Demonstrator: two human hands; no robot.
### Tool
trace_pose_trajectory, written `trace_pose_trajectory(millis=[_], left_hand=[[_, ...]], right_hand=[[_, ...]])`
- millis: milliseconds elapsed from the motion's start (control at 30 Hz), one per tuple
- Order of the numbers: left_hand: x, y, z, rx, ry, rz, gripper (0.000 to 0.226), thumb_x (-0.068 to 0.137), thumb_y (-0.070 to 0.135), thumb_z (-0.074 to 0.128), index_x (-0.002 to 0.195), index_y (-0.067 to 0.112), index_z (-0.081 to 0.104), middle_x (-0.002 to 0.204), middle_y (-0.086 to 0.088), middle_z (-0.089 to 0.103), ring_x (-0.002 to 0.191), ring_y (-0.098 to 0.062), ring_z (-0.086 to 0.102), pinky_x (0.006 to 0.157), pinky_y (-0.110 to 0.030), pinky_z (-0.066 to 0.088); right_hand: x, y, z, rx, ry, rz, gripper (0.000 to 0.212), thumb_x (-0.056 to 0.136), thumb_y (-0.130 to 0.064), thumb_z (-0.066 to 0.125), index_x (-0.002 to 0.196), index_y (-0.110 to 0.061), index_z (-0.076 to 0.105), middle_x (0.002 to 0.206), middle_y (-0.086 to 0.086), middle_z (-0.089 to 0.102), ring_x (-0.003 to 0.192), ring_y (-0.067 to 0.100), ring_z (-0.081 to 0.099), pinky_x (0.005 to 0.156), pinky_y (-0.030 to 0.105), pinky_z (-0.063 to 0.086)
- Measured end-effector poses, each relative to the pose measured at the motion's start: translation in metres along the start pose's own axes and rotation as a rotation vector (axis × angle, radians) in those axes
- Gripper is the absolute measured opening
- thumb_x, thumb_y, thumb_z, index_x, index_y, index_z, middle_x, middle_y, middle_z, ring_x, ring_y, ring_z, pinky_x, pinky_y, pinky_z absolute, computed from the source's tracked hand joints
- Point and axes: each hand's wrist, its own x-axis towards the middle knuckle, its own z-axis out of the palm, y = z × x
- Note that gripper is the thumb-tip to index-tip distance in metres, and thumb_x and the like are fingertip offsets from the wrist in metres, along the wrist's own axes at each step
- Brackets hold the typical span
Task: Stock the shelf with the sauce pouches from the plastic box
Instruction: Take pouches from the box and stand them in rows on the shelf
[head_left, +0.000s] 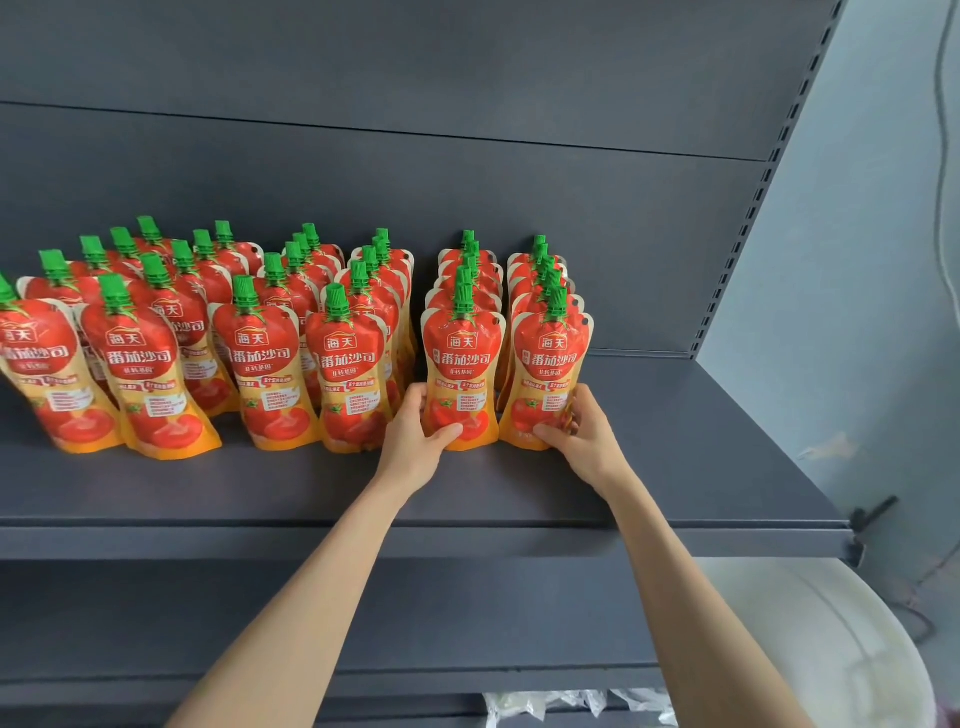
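Left hand (415, 441) is wrapped around the bottom of one pouch (461, 374), thumb across the front, fingers tucked behind on its left side. Right hand (579, 434) does the same on the next pouch over (550, 376), thumb on the front lower corner and fingers curled round its right edge. So both hands are closed on a pouch each, and both pouches stand upright on the shelf (675, 467) at the front of their own rows.

Those two rows are the rightmost ones, each a neat file of pouches running back toward the rear panel (467, 182), with a narrow gap between them. Left of them there are more rows (208, 322), a bit looser, some pouches leaning and overlapping, running out of the picture on the left. All the same thing: red and orange spouted pouches with green caps and tomato art, labels facing out.

The right end of the shelf past the last row is bare dark grey board. Can't see inside any pouch obviously, they're sealed.

Down at the bottom right there's a rounded white container (831, 649), can't tell what's in it. Some crumpled clear plastic (550, 704) shows below the lower shelf edge. Not sure which, if either, is the box.
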Motion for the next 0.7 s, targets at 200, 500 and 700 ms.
trace_pose_trajectory(millis=[200, 500, 700], left_hand=[[0.0012, -0.0002, 0.0004, -0.002, -0.022, -0.019, 0.052, 0.086, 0.018, 0.065, 0.13, 0.02, 0.037, 0.13, 0.001, 0.05, 0.117, -0.013, 0.048, 0.094, -0.032, 0.041], [0.0004, 0.0015, 0.0018, 0.011, -0.019, -0.026, 0.052, 0.087, 0.017, 0.064, 0.13, 0.02, 0.036, 0.131, 0.0, 0.05, 0.121, -0.016, 0.047, 0.096, -0.034, 0.041], [0.0003, 0.0022, 0.0017, 0.005, -0.022, -0.034, 0.051, 0.087, 0.018, 0.064, 0.13, 0.021, 0.036, 0.13, 0.001, 0.049, 0.12, -0.016, 0.047, 0.094, -0.032, 0.041]], right_hand=[[0.0008, -0.0016, -0.0026, -0.037, -0.013, 0.001, 0.039, 0.085, -0.004, 0.066, 0.115, -0.016, 0.044, 0.116, 0.001, 0.058, 0.104, 0.013, 0.057, 0.081, 0.018, 0.047], [0.0003, -0.0038, -0.0023, -0.067, -0.032, 0.016, 0.041, 0.086, -0.005, 0.064, 0.118, -0.017, 0.041, 0.117, -0.002, 0.055, 0.106, 0.011, 0.054, 0.085, 0.02, 0.044], [-0.0001, -0.0052, -0.0016, -0.082, -0.036, 0.018, 0.041, 0.087, -0.006, 0.064, 0.118, -0.018, 0.041, 0.116, -0.004, 0.055, 0.105, 0.009, 0.053, 0.085, 0.019, 0.044]])
